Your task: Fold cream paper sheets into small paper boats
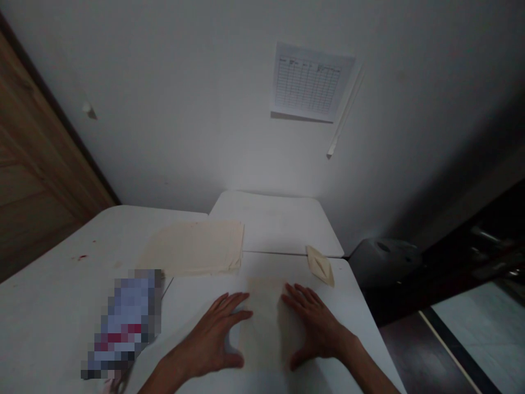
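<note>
White counter; beige sheet stack back left, seemingly unworked; single sheet flat, no fold visible; left hand and right hand spread along its sides, gripping nothing; beyond, one small folded piece, apparently done

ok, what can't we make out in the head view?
Head view, all four:
Printed chart: text too small to read.
Object at left: masked by pixelation, can't identify.
Pale sheet: right edge partly hidden by the right hand.
Left forearm and right forearm: cut off by the bottom edge.
</note>
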The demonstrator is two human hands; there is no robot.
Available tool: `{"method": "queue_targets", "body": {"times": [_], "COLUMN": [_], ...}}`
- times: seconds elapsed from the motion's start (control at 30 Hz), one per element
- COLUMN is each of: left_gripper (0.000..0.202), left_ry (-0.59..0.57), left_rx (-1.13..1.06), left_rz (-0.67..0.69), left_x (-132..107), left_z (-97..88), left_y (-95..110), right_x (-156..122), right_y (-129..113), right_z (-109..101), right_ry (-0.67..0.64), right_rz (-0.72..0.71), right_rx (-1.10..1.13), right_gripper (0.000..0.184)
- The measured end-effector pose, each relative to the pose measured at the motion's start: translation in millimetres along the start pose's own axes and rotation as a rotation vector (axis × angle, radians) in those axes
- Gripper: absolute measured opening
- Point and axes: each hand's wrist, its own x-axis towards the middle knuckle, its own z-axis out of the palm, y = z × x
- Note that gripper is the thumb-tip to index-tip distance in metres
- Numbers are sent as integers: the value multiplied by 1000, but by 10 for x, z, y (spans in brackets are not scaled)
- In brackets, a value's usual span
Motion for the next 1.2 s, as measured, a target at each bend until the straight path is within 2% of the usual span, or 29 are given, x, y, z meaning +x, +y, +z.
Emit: {"method": "queue_targets", "body": {"times": [0.3,0.37,0.53,0.63,0.73,0.8,0.87,0.93,1.03,1.1,1.2], "left_gripper": [90,91,98,95,73,54,49,39,39,37,46], "left_ry": [14,18,-1,8,73,170,234,248,203,201,201], "left_rx": [34,34,29,35,69,119,164,187,216,278,382], "left_rz": [-8,-13,3,16,24,33,77,144,275,315,372], "left_x": [116,136,137,129,140,165,198,225,229,208,177], "left_z": [-12,-17,-32,-43,-9,72,203,356,555,651,774], "left_y": [-103,-130,-183,-192,-116,5,172,352,557,608,562], "right_x": [91,105,140,166,182,186,187,188,192,194,192], "right_y": [-56,-66,-69,-46,-20,-10,-6,-2,14,28,41], "right_z": [-34,-57,-63,-12,29,38,38,40,50,56,56], "right_ry": [-41,-28,74,116,141,149,162,185,215,223,234], "right_rz": [73,77,97,113,117,108,95,84,71,66,62], "right_rx": [-17,-17,-48,-77,-96,-100,-102,-100,-87,-80,-75], "right_gripper": [131,121,75,71,73,73,73,73,73,75,68]}}
